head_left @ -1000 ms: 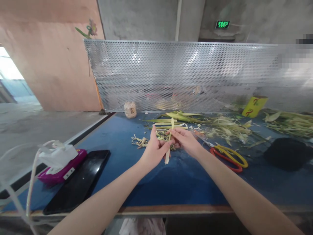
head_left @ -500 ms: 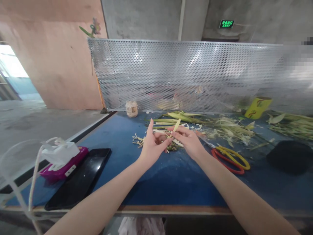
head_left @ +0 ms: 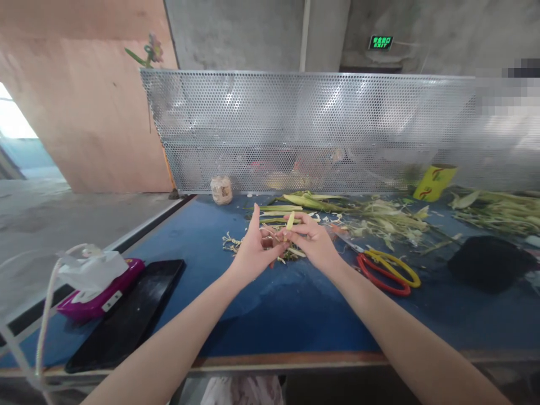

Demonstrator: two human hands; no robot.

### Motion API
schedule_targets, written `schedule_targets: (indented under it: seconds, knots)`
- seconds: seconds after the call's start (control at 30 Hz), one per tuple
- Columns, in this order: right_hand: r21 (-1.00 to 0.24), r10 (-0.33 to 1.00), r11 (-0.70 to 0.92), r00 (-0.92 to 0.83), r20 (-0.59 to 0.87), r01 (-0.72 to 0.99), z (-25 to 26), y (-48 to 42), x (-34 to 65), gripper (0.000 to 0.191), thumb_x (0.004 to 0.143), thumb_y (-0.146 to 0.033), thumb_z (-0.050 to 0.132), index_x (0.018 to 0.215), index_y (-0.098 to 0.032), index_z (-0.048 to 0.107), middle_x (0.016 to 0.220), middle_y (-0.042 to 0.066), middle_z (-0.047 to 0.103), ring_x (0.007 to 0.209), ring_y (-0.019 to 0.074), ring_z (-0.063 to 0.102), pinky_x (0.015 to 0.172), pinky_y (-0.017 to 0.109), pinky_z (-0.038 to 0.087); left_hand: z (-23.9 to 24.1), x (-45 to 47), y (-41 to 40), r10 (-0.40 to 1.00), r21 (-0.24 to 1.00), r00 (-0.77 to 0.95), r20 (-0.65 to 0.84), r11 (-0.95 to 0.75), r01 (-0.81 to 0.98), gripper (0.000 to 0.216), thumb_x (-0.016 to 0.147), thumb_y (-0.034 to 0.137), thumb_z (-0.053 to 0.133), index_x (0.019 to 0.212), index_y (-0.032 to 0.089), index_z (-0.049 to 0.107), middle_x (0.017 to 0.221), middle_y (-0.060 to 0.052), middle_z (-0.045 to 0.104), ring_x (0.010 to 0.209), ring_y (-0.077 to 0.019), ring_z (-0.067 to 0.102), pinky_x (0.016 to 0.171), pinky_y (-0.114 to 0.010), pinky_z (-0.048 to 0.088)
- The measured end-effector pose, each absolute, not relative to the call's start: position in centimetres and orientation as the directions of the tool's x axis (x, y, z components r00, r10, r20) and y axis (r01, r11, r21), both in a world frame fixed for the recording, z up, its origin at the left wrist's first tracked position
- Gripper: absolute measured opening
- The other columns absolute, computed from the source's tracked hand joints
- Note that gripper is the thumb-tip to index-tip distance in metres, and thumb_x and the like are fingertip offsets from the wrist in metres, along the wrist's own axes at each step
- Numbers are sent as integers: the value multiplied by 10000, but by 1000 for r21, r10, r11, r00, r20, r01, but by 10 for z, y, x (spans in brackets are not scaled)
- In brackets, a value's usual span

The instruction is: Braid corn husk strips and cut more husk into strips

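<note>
Both my hands meet above the blue table [head_left: 295, 315], over a small heap of woven straw pieces [head_left: 236, 243]. My left hand [head_left: 255, 250] has its index finger raised while thumb and other fingers pinch a pale yellow-green leaf strip [head_left: 289, 221]. My right hand [head_left: 314, 242] pinches the same strip from the right, fingers curled round it. The strip's short upper end pokes up between the fingertips.
Red and yellow-handled scissors [head_left: 386, 271] lie right of my hands. Leaf stalks and trimmings [head_left: 371, 216] spread along the perforated metal screen [head_left: 312, 129]. A black tray [head_left: 126, 315] and magenta tissue box [head_left: 99, 287] sit left; a dark cloth [head_left: 489, 261] and yellow cup [head_left: 434, 183] right.
The long strip that hung down below my hands a second ago is now folded short between the fingertips. My left index finger has lifted straight up.
</note>
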State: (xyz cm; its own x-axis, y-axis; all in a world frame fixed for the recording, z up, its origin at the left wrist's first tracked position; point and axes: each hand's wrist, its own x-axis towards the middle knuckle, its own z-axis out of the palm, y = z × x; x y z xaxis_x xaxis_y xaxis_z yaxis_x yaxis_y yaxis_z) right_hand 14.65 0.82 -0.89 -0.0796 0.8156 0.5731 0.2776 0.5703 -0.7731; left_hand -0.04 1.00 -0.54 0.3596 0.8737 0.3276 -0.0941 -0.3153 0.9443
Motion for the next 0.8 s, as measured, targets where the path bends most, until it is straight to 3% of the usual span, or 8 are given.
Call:
schedule_targets:
  seconds: [0.13,0.27,0.37,0.5,0.67,0.8]
  knots:
    - [-744,781,578,36,623,337,-13,8,144,166,734,-370,588,712,-264,715,1063,51,490,981,217,464,909,414,333,-4,1,8,856,922,363,369,-387,-25,1006,696,167,626,1377,248,-111,612,75,440,471,-55,431,401,-168,385]
    - [-767,786,567,83,613,299,-15,10,143,218,734,-397,573,682,-224,695,1004,57,492,919,199,492,857,369,370,-9,4,9,849,913,379,368,-407,27,943,719,179,600,1388,248,-61,715,26,532,483,-64,478,437,-208,432]
    - [-813,841,519,16,542,263,-14,15,144,245,745,-406,546,689,-189,644,893,50,536,851,184,525,785,331,402,-13,3,10,865,938,371,338,-341,-60,981,710,188,616,1379,261,-98,837,-21,574,525,-97,546,435,-239,472]
    - [-872,892,451,-123,434,193,-14,16,147,260,781,-418,490,915,-197,523,835,23,564,733,144,544,653,274,421,-11,-1,14,874,934,331,355,-317,-166,1038,690,199,645,1365,287,-139,878,-29,568,579,-130,582,408,-251,495]
    - [-757,882,460,-337,329,465,-10,8,150,348,840,-405,392,573,-183,423,518,-36,427,488,92,403,506,226,321,-6,-6,20,894,927,251,372,-341,-159,1019,676,159,652,1381,232,-80,814,-10,562,504,-93,542,388,-229,473]
    - [-737,844,520,-394,364,433,-5,4,153,351,847,-355,385,543,-179,376,515,-43,380,488,81,361,496,216,280,-3,-8,22,883,923,288,371,-317,-217,1026,637,121,673,1382,196,-29,735,10,581,470,-89,530,398,-236,479]
